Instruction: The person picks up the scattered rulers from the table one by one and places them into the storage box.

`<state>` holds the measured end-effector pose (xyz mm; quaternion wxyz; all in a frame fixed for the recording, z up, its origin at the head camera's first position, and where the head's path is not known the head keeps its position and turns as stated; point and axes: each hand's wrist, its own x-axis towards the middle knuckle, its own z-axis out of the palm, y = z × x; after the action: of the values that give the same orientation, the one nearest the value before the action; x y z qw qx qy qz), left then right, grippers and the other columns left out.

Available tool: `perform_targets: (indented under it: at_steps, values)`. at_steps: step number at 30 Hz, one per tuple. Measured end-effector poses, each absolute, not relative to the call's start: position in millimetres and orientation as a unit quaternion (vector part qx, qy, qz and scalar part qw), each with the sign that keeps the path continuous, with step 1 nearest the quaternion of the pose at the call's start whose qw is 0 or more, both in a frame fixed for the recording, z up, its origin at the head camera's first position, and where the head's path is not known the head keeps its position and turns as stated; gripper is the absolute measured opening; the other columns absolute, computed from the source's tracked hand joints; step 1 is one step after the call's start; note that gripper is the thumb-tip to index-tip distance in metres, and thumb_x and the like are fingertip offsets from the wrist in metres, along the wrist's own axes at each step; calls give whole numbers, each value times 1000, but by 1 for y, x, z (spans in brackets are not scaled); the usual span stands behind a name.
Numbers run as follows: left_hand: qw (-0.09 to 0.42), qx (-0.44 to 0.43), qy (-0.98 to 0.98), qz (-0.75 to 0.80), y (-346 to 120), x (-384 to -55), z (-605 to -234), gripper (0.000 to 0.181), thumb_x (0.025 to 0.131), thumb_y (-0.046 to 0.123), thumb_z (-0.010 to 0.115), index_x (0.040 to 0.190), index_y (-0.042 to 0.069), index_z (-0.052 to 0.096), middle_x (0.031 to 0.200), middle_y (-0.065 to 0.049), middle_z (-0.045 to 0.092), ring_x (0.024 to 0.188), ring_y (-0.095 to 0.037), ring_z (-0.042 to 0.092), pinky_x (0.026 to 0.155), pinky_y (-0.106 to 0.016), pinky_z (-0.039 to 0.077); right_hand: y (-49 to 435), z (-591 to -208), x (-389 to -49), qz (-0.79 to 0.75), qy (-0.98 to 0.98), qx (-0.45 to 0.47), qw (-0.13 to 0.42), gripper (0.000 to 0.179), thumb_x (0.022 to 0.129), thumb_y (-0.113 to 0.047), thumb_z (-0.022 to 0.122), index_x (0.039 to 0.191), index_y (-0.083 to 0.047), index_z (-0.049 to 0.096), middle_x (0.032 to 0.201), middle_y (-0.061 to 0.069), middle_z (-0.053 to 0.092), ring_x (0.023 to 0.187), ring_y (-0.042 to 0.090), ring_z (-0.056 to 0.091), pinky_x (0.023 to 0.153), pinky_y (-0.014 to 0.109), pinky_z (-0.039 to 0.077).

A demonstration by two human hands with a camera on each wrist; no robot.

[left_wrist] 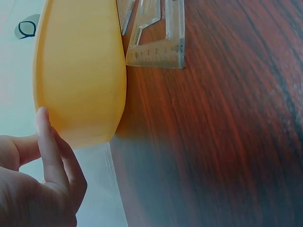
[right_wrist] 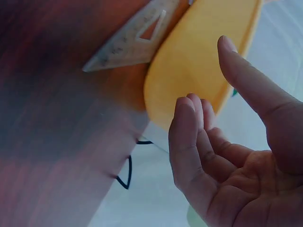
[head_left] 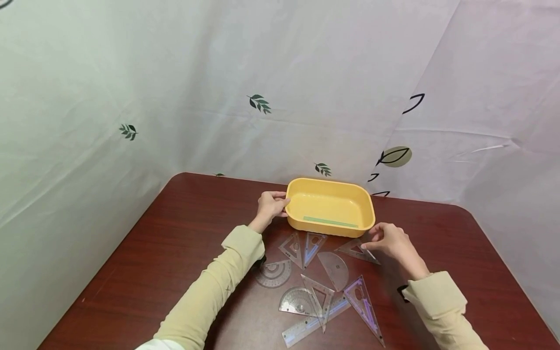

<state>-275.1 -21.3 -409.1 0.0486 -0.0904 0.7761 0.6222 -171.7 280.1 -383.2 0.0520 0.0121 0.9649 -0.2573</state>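
A shallow yellow plastic basin [head_left: 327, 230] stands toward the back of the table, with a green ruler [head_left: 330, 222] lying in it. At its left end, my left hand [head_left: 270, 205] pinches the rim; the left wrist view shows the fingers [left_wrist: 52, 156] at that edge. Beside the front right corner is my right hand [head_left: 395, 245]. Its thumb and fingers are apart and gently curved in the right wrist view, with nothing between them. A clear set square [right_wrist: 118, 54] lies below this hand, against the basin's front wall.
Several clear measuring tools lie in front of the basin: a protractor [head_left: 288, 307], another protractor [head_left: 273, 281], a semicircular piece [head_left: 337, 272], a straight ruler [head_left: 297, 331] and a purple-marked set square [head_left: 369, 316]. White patterned cloth [head_left: 210, 121] hangs behind the dark red wooden table [head_left: 144, 272].
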Motion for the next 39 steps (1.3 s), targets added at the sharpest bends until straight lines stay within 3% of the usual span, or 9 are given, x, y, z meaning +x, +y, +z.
perform_targets:
  at_steps: [9,20,33,39]
  values:
    - [51,-90,772,627,-21,-276,-410,30,89,8,69,117,1,67,101,-19,69,50,-7,59,49,-22,58,276,-391,-173,-258,964,17,61,54,67,-28,88,102,6,63,81,11,66,75,23,60,65,37,51]
    - [55,-89,768,632,-22,-276,-411,30,88,9,69,117,1,68,99,-20,69,50,-8,60,49,-22,58,265,-405,-177,-246,966,-6,76,46,64,-27,90,89,1,62,76,6,63,70,18,56,59,31,47]
    - [57,-87,761,640,-23,-277,-412,31,88,9,69,118,1,67,95,-18,69,50,-8,60,50,-22,58,261,-411,-180,-231,969,6,87,53,60,-21,92,93,5,60,85,14,63,72,23,56,65,39,52]
    - [55,-85,763,638,-22,-276,-412,31,89,9,68,119,1,67,98,-20,70,50,-7,60,50,-21,58,262,-413,-182,-228,969,5,93,49,62,-21,91,90,4,60,80,11,61,70,22,53,61,34,49]
